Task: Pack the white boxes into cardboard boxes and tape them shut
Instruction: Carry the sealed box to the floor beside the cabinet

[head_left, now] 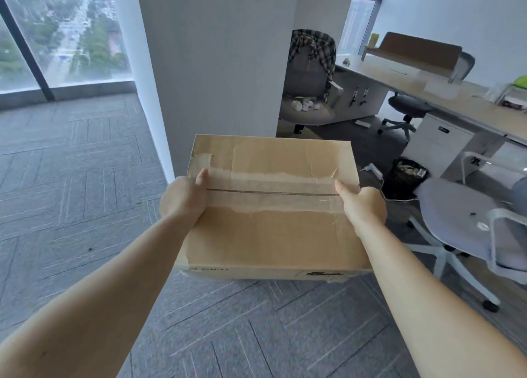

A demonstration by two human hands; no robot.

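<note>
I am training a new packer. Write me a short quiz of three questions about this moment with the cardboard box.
1. True or false: the top flaps of the cardboard box are closed and clear tape runs along the seam.
2. Where does each hand grip the box? A) both on the near edge B) left hand on the left side, right hand on the right side, thumbs on top C) both underneath
3. Fill in: the black waste bin stands on the floor to the ____ of the box.

Key: 1 true; 2 B; 3 right
</note>
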